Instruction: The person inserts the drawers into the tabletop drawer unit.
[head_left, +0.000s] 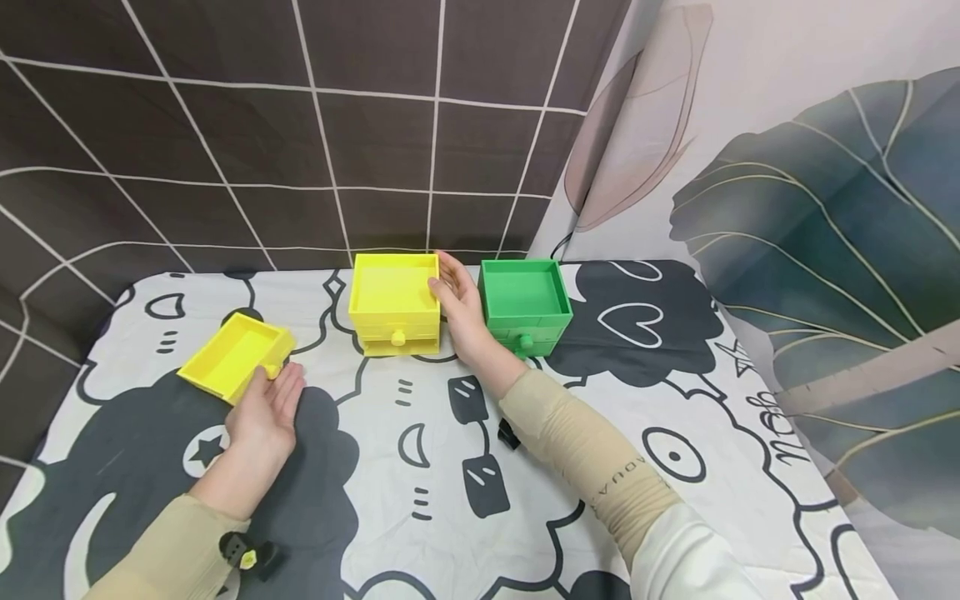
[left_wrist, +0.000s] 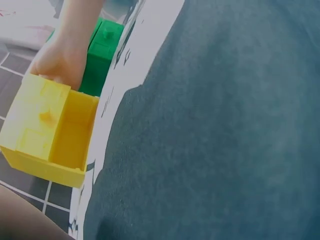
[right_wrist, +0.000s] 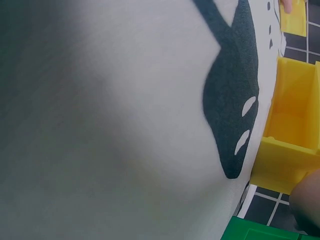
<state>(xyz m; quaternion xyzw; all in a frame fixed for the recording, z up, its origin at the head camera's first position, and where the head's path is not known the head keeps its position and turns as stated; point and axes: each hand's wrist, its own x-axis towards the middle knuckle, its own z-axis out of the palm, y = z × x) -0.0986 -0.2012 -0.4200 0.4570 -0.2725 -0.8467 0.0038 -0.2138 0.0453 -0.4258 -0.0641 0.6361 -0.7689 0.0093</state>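
A small yellow drawer box [head_left: 395,287] stands on the patterned cloth, with an open tray top, a knobbed front and an empty slot below, plain in the left wrist view. My right hand [head_left: 467,308] grips its right wall, thumb at the rim and fingers on the outer side. At the left, a loose yellow drawer [head_left: 236,354] lies at an angle, open side up. My left hand [head_left: 262,417] is at its knob end, thumb and fingers on either side of the knob. Whether the drawer's underside touches the cloth, I cannot tell.
A matching green drawer box [head_left: 525,296] stands just right of my right hand. Behind the boxes hangs a dark gridded cloth [head_left: 375,142]. A leaf-printed curtain [head_left: 817,208] borders the right side. The black-and-white cloth [head_left: 420,533] covers the surface.
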